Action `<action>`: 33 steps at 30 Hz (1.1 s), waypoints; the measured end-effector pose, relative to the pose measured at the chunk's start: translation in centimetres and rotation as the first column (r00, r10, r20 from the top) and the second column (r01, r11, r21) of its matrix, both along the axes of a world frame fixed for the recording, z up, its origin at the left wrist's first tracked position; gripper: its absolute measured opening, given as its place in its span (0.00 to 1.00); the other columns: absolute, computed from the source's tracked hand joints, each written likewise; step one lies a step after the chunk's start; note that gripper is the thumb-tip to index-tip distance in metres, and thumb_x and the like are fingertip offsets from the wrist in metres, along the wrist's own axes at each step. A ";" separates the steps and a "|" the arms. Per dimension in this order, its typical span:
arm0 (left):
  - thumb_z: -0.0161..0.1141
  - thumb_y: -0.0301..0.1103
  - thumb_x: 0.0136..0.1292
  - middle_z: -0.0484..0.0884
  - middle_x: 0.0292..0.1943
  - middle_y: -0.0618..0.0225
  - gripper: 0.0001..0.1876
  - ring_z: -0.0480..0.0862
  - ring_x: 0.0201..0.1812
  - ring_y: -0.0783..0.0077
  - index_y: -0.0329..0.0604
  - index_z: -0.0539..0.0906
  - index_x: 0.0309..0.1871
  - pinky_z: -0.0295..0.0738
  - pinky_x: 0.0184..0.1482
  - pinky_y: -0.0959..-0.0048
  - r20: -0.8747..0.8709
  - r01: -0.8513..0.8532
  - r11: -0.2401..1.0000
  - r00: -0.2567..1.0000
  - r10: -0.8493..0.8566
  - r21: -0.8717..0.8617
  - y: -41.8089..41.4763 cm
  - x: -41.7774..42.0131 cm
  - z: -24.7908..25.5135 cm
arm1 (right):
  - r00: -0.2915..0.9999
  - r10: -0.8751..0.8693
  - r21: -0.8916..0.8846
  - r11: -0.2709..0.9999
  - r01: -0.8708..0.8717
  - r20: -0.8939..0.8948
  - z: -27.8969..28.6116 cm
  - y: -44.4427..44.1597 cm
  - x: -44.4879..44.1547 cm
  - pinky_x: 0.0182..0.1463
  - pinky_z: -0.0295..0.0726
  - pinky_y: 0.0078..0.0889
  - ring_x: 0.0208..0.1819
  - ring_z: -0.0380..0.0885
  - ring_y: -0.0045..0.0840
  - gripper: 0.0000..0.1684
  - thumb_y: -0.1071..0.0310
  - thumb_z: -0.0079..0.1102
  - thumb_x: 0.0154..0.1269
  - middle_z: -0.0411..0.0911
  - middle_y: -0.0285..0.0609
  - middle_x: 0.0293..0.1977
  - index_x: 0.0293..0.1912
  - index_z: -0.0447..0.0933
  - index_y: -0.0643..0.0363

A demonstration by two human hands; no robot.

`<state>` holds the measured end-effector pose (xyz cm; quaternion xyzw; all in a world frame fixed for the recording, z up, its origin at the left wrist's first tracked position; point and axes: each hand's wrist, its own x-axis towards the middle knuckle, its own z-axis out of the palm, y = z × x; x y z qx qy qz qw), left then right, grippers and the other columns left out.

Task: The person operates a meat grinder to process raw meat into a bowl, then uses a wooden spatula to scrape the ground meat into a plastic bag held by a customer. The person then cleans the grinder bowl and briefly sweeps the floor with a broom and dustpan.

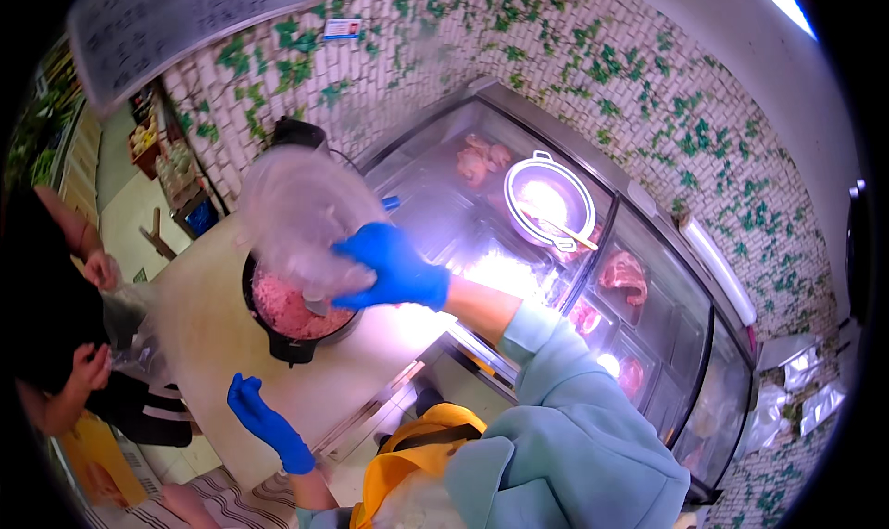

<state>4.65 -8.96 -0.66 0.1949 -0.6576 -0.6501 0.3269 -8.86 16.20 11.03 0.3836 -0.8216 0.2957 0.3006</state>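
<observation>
My right hand (389,269), in a blue glove, grips a blurred, translucent pale plastic thing (302,210), perhaps a bag or a lid. It is held above a black pot (292,350) of pink minced meat (292,307). A pale utensil end (316,303) shows at the meat, partly hidden by the hand and the plastic. My left hand (267,418), also blue-gloved, hovers with bent fingers near the front edge of the light tabletop (229,348), apart from the pot and holding nothing that I can see.
A glass display case (430,203) with raw meat stands at the right, a white-rimmed pot (510,196) and a wooden utensil (569,233) on top. At the left, a person (48,307) holds a clear plastic bag (139,321). Another person's bare limb (187,505) shows at bottom left.
</observation>
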 end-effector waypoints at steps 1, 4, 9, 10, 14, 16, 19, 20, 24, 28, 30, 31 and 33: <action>0.47 0.40 0.66 0.73 0.39 0.63 0.17 0.72 0.41 0.71 0.37 0.71 0.51 0.65 0.49 0.72 0.001 -0.005 0.999 1.000 0.005 0.041 -0.1 -0.3 -0.4 | 0.993 -0.116 -0.158 0.981 0.114 -0.005 0.6 1.7 0.2 0.39 0.73 0.32 0.33 0.75 0.35 0.22 0.54 0.60 0.51 0.76 0.42 0.27 0.42 0.75 0.59; 0.45 0.48 0.65 0.73 0.46 0.61 0.23 0.73 0.46 0.68 0.39 0.69 0.55 0.65 0.52 0.69 0.137 0.063 0.980 0.987 -0.089 0.186 0.1 -0.9 -0.8 | 0.769 0.075 -0.634 0.619 0.463 0.634 -0.7 11.0 -0.7 0.47 0.73 0.30 0.42 0.75 0.28 0.12 0.70 0.47 0.63 0.76 0.43 0.40 0.44 0.75 0.63; 0.47 0.53 0.63 0.69 0.54 0.59 0.29 0.71 0.51 0.64 0.41 0.65 0.59 0.66 0.53 0.64 0.124 0.259 0.895 0.939 -0.322 0.362 -0.7 -2.8 -6.1 | 0.781 0.557 -0.872 -0.191 0.450 0.282 -7.8 28.0 -2.6 0.54 0.69 0.34 0.49 0.70 0.30 0.38 0.36 0.47 0.57 0.70 0.43 0.49 0.56 0.65 0.56; 0.45 0.54 0.63 0.69 0.54 0.60 0.30 0.71 0.52 0.65 0.40 0.65 0.60 0.66 0.53 0.64 0.089 0.289 0.864 0.931 -0.353 0.412 -1.4 -3.5 -7.7 | 0.783 0.572 -0.842 -0.274 0.464 0.245 -9.2 30.1 -2.6 0.55 0.68 0.35 0.49 0.70 0.30 0.39 0.35 0.50 0.54 0.70 0.41 0.50 0.56 0.66 0.54; 0.45 0.54 0.64 0.66 0.58 0.61 0.32 0.68 0.56 0.64 0.38 0.61 0.63 0.66 0.54 0.62 0.109 0.127 0.909 0.977 -0.184 0.396 0.2 -3.8 -8.5 | 0.840 0.466 -0.746 -0.447 0.494 0.277 -11.7 34.6 -2.4 0.51 0.71 0.34 0.43 0.71 0.29 0.36 0.34 0.52 0.52 0.73 0.39 0.41 0.48 0.70 0.53; 0.45 0.50 0.65 0.63 0.60 0.62 0.30 0.67 0.57 0.64 0.38 0.60 0.63 0.66 0.55 0.64 0.072 0.114 0.921 0.986 -0.151 0.372 2.0 -3.5 -6.4 | 0.826 0.512 -0.697 -0.503 0.511 0.235 -12.6 36.5 -3.1 0.51 0.71 0.35 0.43 0.71 0.29 0.37 0.33 0.52 0.51 0.73 0.39 0.42 0.49 0.70 0.54; 0.44 0.45 0.67 0.60 0.61 0.62 0.28 0.65 0.58 0.66 0.38 0.57 0.64 0.67 0.57 0.68 0.041 0.125 0.929 0.988 -0.148 0.347 4.5 -3.9 -3.2 | 0.731 0.614 -0.621 -0.456 0.637 0.299 -11.5 34.9 -5.1 0.52 0.70 0.35 0.43 0.71 0.30 0.40 0.32 0.50 0.51 0.72 0.40 0.41 0.50 0.69 0.56; 0.44 0.44 0.67 0.60 0.61 0.63 0.27 0.66 0.57 0.67 0.38 0.58 0.64 0.66 0.57 0.69 0.045 0.121 0.938 0.989 -0.143 0.325 4.5 -3.9 -3.3 | 0.693 0.654 -0.670 -0.370 0.643 0.304 -12.5 34.1 -6.7 0.51 0.70 0.35 0.43 0.71 0.30 0.39 0.32 0.49 0.52 0.72 0.40 0.41 0.50 0.69 0.56; 0.44 0.42 0.68 0.61 0.61 0.63 0.26 0.66 0.58 0.69 0.37 0.59 0.64 0.63 0.58 0.71 0.091 0.066 0.987 0.993 -0.080 0.144 4.1 -4.1 -5.0 | 0.616 0.742 -0.715 -0.278 0.642 0.265 -16.1 30.6 -14.1 0.53 0.70 0.32 0.44 0.70 0.28 0.36 0.34 0.44 0.57 0.72 0.39 0.43 0.52 0.68 0.54; 0.43 0.42 0.68 0.61 0.61 0.63 0.26 0.64 0.59 0.67 0.37 0.59 0.64 0.63 0.59 0.68 0.131 0.144 0.963 0.975 -0.177 0.228 5.1 -4.4 -3.4 | 0.613 0.772 -0.763 -0.291 0.577 0.169 -22.3 29.4 -20.6 0.54 0.69 0.31 0.45 0.70 0.27 0.34 0.37 0.47 0.57 0.72 0.40 0.46 0.53 0.68 0.54; 0.44 0.46 0.67 0.60 0.63 0.63 0.28 0.62 0.62 0.63 0.41 0.58 0.65 0.63 0.59 0.63 0.207 0.189 0.982 0.961 -0.186 0.009 4.0 -3.3 -5.5 | 0.585 0.808 -0.756 -0.336 0.562 0.076 -27.4 30.5 -22.8 0.55 0.69 0.30 0.46 0.70 0.27 0.33 0.39 0.49 0.57 0.71 0.40 0.47 0.52 0.68 0.55; 0.45 0.43 0.67 0.60 0.63 0.62 0.27 0.63 0.61 0.62 0.39 0.59 0.65 0.62 0.59 0.63 0.001 0.256 0.908 0.963 -0.271 0.332 2.6 -3.2 -6.6 | 0.066 0.867 -0.817 -0.490 0.303 -0.495 -29.0 31.1 -23.4 0.55 0.68 0.30 0.46 0.70 0.28 0.31 0.42 0.52 0.58 0.71 0.41 0.48 0.51 0.69 0.56; 0.51 0.30 0.62 0.63 0.61 0.59 0.25 0.64 0.61 0.62 0.34 0.61 0.62 0.61 0.60 0.68 0.389 0.197 0.788 0.919 0.058 -0.583 3.0 -1.4 -5.7 | 0.547 0.805 -0.628 -0.306 0.716 0.232 -26.5 27.6 -21.3 0.54 0.68 0.31 0.45 0.70 0.27 0.37 0.34 0.44 0.57 0.72 0.40 0.44 0.50 0.69 0.57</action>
